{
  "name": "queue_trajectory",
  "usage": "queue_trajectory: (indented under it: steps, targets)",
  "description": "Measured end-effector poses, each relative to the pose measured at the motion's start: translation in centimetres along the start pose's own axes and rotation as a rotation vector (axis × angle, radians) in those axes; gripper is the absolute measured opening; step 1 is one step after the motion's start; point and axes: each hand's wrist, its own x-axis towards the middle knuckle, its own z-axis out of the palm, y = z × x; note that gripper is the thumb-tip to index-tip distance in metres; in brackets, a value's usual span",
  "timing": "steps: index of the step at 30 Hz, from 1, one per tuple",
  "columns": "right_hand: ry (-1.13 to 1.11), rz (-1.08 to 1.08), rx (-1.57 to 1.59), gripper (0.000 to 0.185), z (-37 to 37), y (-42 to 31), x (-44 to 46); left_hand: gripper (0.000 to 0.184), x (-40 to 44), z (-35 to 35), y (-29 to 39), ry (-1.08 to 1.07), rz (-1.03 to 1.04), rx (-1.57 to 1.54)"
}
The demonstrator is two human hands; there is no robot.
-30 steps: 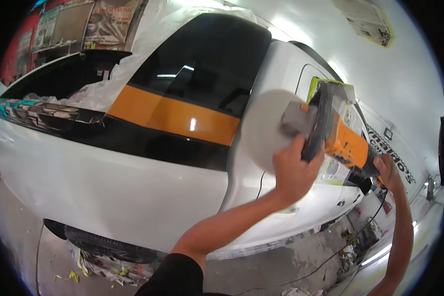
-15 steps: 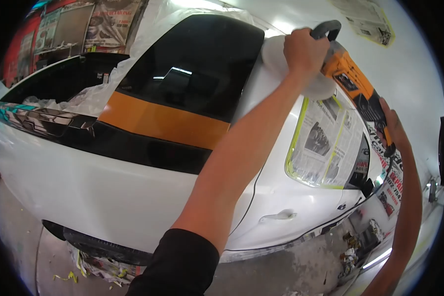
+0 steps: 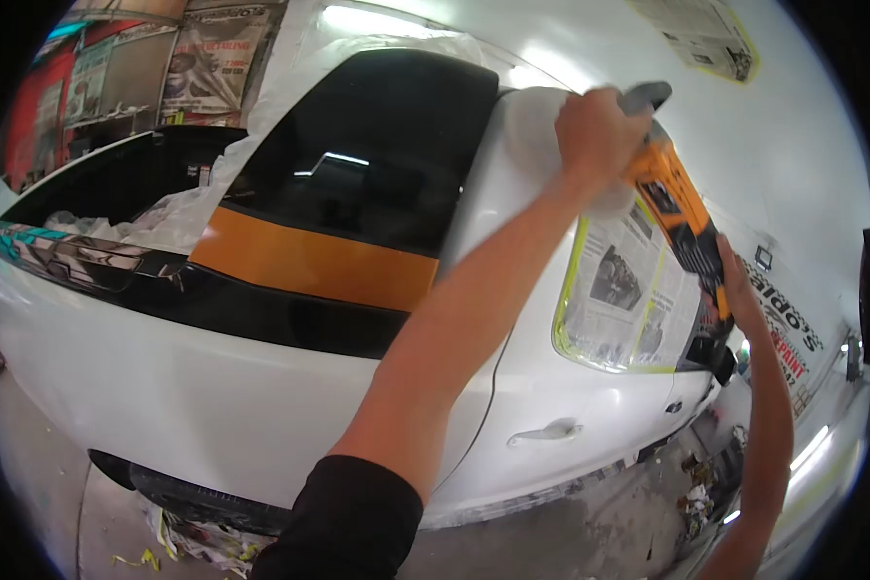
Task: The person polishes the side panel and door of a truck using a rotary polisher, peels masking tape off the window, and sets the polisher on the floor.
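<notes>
Where the white pickup's cab [image 3: 469, 203] is curving up toward the roof, one polisher [image 3: 684, 203], orange and black, is slanting across the pillar.

Left hand [image 3: 597, 135]: is closing around the tool's dark front handle [image 3: 651, 94], which is projecting past the knuckles; fingertips are not showing.

Right hand [image 3: 737, 285]: is holding the rear end of the polisher; how tightly its fingers are wrapping cannot be told.

Pad [image 3: 532, 135]: round, pale, blurred; is showing partly behind the left hand and is appearing to rest against the painted pillar, though full contact cannot be confirmed.

Newspaper masking [image 3: 609, 280]: is covering the side window just below the pad, with yellow-green tape [image 3: 560, 319] edging it.

Dark panel [image 3: 377, 126]: is standing on the pillar's other side, with an orange band [image 3: 309, 256] crossing it.

Handling note, by judgement: good work is calling for a pad lying flat to the curve, light even pressure, slow overlapping passes, the left hand guiding while the right is bearing weight. Careless rim contact could be lifting the tape.
</notes>
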Motion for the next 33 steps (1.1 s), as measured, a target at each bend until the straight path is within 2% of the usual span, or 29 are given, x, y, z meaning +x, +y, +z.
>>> queue_trajectory:
  steps: [1,2,4,5,7,9,11,13,15,16,17,19,20,21,22,24,25,27,29,32,33]
  targets:
    - [-0.001,0.027,0.134,0.071,0.6,-0.2,0.0,0.048,1.1,0.3,0.0,-0.017,0.032,-0.016]
    - [0.009,0.041,0.136,0.071,1.0,0.2,-0.6,0.048,1.5,0.7,0.0,-0.031,0.032,-0.024]
    - [-0.028,-0.083,0.205,0.065,2.4,1.8,-1.9,0.049,1.3,0.1,0.4,-0.146,0.035,0.044]
    - [-0.029,-0.064,0.213,0.065,2.9,2.8,-3.0,0.049,-0.1,-0.2,0.2,-0.165,0.027,0.046]
    - [-0.027,0.140,0.189,0.074,4.0,4.9,-5.9,0.050,-4.9,-1.6,0.8,-0.121,0.073,0.076]
    - [-0.087,0.235,0.249,0.076,5.0,9.6,-9.3,0.051,-10.4,-3.5,1.8,-0.213,0.013,0.031]
    - [-0.122,0.240,0.208,0.081,7.1,13.2,-13.8,0.052,-15.9,-5.7,2.3,-0.137,0.084,0.047]
    - [-0.140,0.168,0.172,0.084,9.2,12.5,-18.0,0.053,-20.3,-9.1,3.4,-0.433,-0.119,0.056]
    - [-0.191,0.126,0.172,0.086,10.7,12.9,-20.0,0.052,-22.4,-10.5,3.6,-0.440,-0.125,0.014]
    - [-0.207,0.110,0.268,0.081,11.6,14.0,-20.1,0.051,-22.8,-10.5,3.4,-0.446,-0.142,-0.038]
    - [-0.198,0.111,0.277,0.081,11.9,14.2,-19.8,0.051,-22.4,-9.9,2.9,-0.456,-0.134,-0.037]
    - [-0.131,0.133,0.293,0.075,12.3,13.6,-17.5,0.050,-19.3,-8.1,1.5,-0.389,0.035,0.153]
    - [-0.113,0.169,0.333,0.070,12.3,12.7,-15.8,0.051,-16.8,-7.0,1.4,-0.292,0.080,0.087]
    - [-0.105,0.188,0.386,0.071,12.2,11.8,-13.9,0.054,-13.9,-6.1,1.4,-0.296,0.099,0.127]
    - [0.010,0.216,0.470,0.073,12.7,9.2,-12.2,0.058,-10.8,-5.3,1.5,-0.300,0.116,0.165]
    - [0.008,0.129,0.434,0.077,12.2,6.1,-9.0,0.064,-4.5,-4.2,0.8,-0.345,0.185,0.231]
    - [0.011,0.100,0.422,0.079,12.1,5.5,-7.2,0.064,-2.4,-3.0,-0.6,-0.129,0.329,0.271]
    - [0.004,0.134,0.461,0.079,12.1,2.4,-5.9,0.062,1.1,-2.6,-0.4,-0.233,0.239,0.076]
    - [-0.044,0.186,0.561,0.079,12.6,0.8,-6.0,0.062,1.1,-3.9,1.6,-0.228,0.309,0.158]
    - [-0.099,0.327,0.618,0.080,15.6,3.5,-10.0,0.060,-1.8,-5.5,1.5,-0.349,0.233,0.242]
    - [-0.110,0.352,0.725,0.075,17.3,5.0,-12.7,0.060,-3.9,-6.5,2.0,-0.412,0.224,0.254]
